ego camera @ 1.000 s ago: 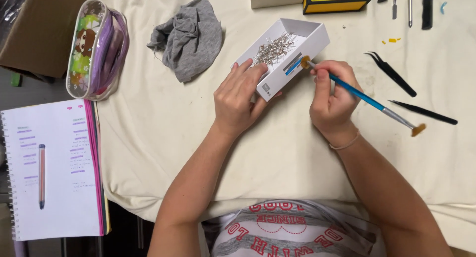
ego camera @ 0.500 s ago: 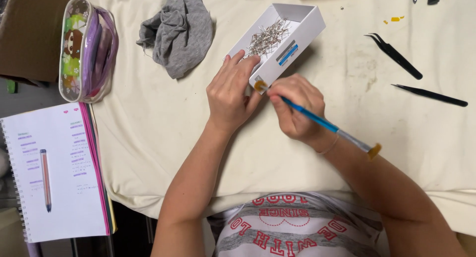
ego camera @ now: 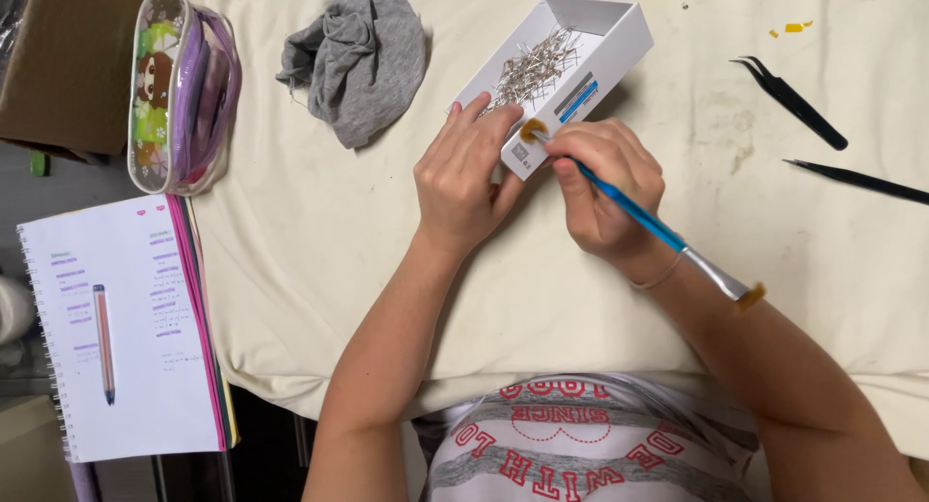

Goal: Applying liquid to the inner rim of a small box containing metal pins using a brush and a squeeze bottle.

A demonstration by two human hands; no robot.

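A small white cardboard box (ego camera: 627, 39) lies open on the cream cloth, holding several thin metal pins (ego camera: 534, 68). My left hand (ego camera: 466, 178) rests against the box's near end, fingertips on its edge. My right hand (ego camera: 605, 184) grips a blue-handled brush (ego camera: 634, 212) with a bristle tuft at each end. The brush's upper tuft (ego camera: 531, 128) touches the near rim of the box, between my two hands. The lower tuft (ego camera: 750, 296) sticks out past my right wrist.
A crumpled grey cloth (ego camera: 363, 57) lies left of the box. Two black tweezers (ego camera: 794, 100) (ego camera: 856, 180) lie to the right. A clear purple pencil pouch (ego camera: 179, 91) and a spiral notebook (ego camera: 121, 333) with a pencil (ego camera: 104, 342) sit at the left, past the cloth's edge.
My right hand and the brush have drawn in from the right toward my left hand at the box's near end. The view has shifted, so the box sits higher in frame.
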